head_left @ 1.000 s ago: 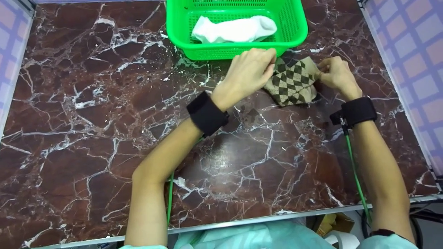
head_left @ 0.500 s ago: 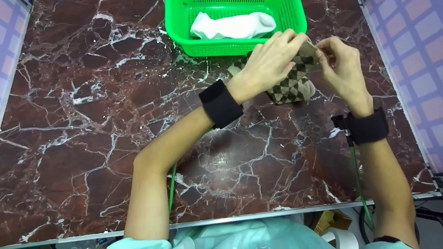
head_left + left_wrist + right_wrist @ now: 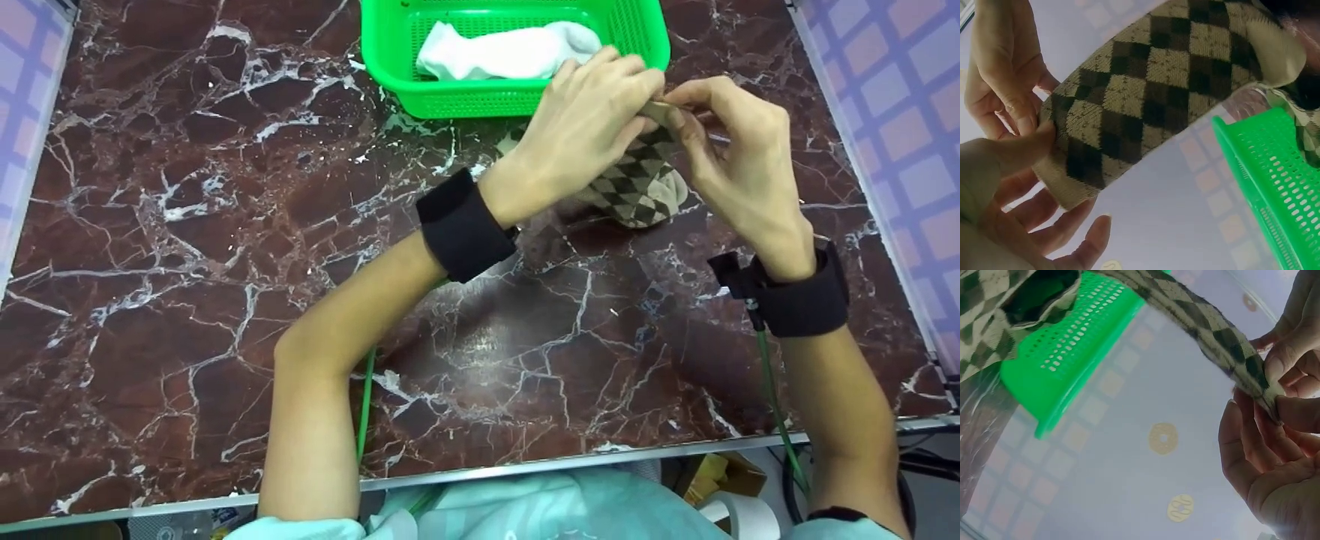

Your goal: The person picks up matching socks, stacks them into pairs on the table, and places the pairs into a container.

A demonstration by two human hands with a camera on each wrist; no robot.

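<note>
A brown-and-beige checkered sock (image 3: 1151, 84) hangs between both hands, its plain beige cuff pinched at the end. My left hand (image 3: 585, 127), back of the hand up, holds one side of the cuff with thumb and fingers. Facing it, my right hand (image 3: 742, 157) pinches the other side between thumb and fingertips. In the right wrist view the sock appears edge-on as a narrow strip. More checkered sock fabric with an open mouth (image 3: 982, 315) shows at the upper left there. From the head, the left hand covers much of the sock.
A green plastic basket (image 3: 472, 101) stands just beyond the hands, with a white sock (image 3: 495, 56) lying in it. Dark red marble-patterned tabletop (image 3: 187, 300) spreads around. A patterned side panel (image 3: 900, 150) rises at the right. Green cables run along both forearms.
The left hand has moved right and opened from a fist to take the cuff. The right hand has raised the cuff off the table, and both hands have come together at it.
</note>
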